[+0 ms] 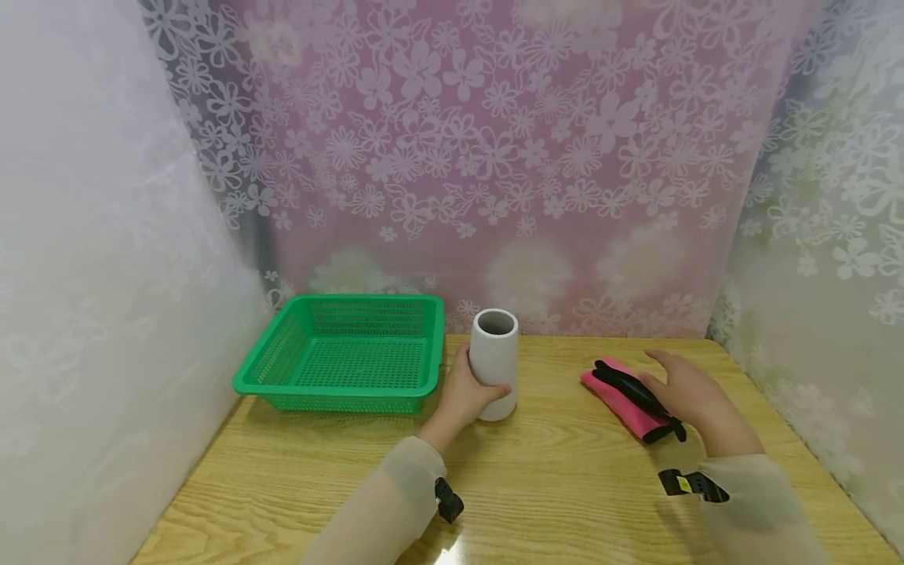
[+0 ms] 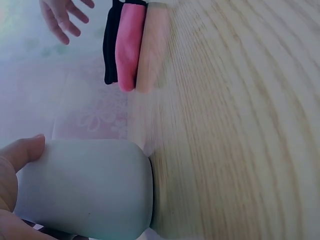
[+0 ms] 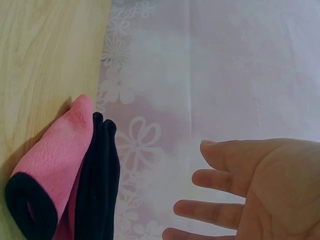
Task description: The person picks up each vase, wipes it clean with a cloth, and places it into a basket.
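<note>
A white cylinder, hollow at the top like a vase [image 1: 493, 357], stands upright on the wooden table. My left hand [image 1: 462, 392] grips it from the left, thumb across its front; in the left wrist view the fingers go behind the white wall [image 2: 95, 185]. To the right lies a rolled pink cloth with black trim [image 1: 621, 400], black strips along its top. My right hand [image 1: 695, 400] hovers at the right side of that bundle. Its fingers are spread and hold nothing, apart from the pink cloth [image 3: 55, 155] in the right wrist view.
A green perforated plastic basket [image 1: 339, 400] sits at the left of the vase, near the back edge. The wooden table [image 1: 551, 486] is bounded by flower-patterned curtains [image 1: 494, 157] at the back and both sides.
</note>
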Action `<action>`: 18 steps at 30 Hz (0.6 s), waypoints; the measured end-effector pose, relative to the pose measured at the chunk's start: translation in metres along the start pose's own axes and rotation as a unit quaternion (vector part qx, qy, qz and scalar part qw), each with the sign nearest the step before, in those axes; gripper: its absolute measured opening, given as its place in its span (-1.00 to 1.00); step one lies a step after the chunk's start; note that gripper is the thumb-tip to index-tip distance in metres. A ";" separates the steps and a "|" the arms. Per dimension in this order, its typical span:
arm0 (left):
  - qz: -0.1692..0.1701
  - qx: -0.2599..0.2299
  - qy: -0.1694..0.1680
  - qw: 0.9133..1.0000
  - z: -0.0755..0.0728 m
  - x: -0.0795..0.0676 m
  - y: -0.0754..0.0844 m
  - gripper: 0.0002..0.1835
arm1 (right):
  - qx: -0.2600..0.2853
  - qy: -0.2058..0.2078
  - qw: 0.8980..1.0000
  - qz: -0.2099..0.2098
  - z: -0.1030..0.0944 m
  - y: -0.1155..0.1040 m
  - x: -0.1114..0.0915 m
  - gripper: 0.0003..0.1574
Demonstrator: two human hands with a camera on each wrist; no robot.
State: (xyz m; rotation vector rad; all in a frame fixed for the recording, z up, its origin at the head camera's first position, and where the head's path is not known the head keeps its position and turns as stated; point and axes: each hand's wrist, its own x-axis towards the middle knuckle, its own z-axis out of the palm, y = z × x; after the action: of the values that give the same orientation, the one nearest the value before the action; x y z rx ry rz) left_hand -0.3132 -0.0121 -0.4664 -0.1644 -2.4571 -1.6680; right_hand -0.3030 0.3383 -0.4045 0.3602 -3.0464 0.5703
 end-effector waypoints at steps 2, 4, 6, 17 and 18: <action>-0.002 0.001 0.004 1.000 0.001 -0.001 0.002 0.04 | 0.000 0.002 1.000 -0.002 0.000 -0.002 0.002 -0.17; -0.003 0.001 0.009 1.000 0.001 -0.002 0.003 0.04 | 0.000 0.004 1.000 -0.006 0.000 -0.005 0.003 -0.18; -0.005 0.002 0.013 1.000 0.001 -0.003 0.005 0.05 | 0.000 0.006 1.000 -0.011 0.000 -0.007 0.004 -0.18; 0.018 0.004 0.029 0.999 -0.006 -0.003 0.022 0.04 | 0.006 0.007 1.000 -0.008 0.003 -0.015 0.003 -0.18; 0.018 0.004 0.029 0.999 -0.008 -0.004 0.023 0.05 | 0.006 0.008 1.000 -0.009 0.004 -0.017 0.003 -0.19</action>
State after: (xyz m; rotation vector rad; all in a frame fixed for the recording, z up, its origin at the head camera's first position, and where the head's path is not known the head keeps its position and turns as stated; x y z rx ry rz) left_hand -0.3046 -0.0110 -0.4432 -0.1553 -2.4041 -1.6248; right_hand -0.3023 0.3211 -0.4016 0.3822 -3.0230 0.5870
